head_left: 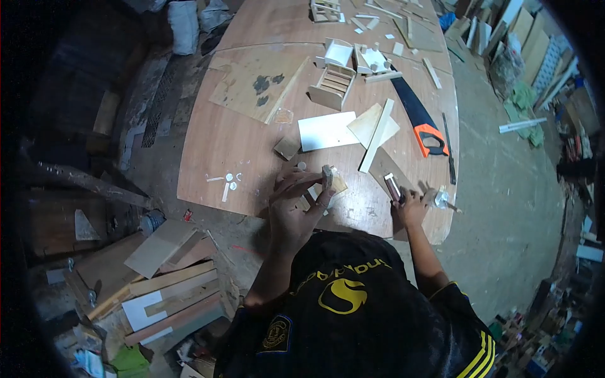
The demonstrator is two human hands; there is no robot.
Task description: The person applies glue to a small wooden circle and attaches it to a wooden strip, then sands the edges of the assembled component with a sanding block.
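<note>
My left hand (293, 205) is over the near edge of the table, its fingers closed on a small pale wooden piece (327, 177) near the fingertips. Under and beside that hand are other small wooden bits, partly hidden by the fingers. To the right, my right hand (412, 208) grips a short narrow object (392, 187) with a pale edge and a dark reddish side; its kind is not clear. A clear plastic item (441, 198) lies just right of this hand. Ahead of my left hand sits a small brown block (287, 148).
A handsaw (421, 116) with an orange handle lies at the right, beside a thin dark rod (449, 151). Farther back stand small wooden furniture models (332, 88). A white panel (324, 131) and a wood strip (378, 135) lie mid-table. Scrap boards (167, 283) pile up lower left.
</note>
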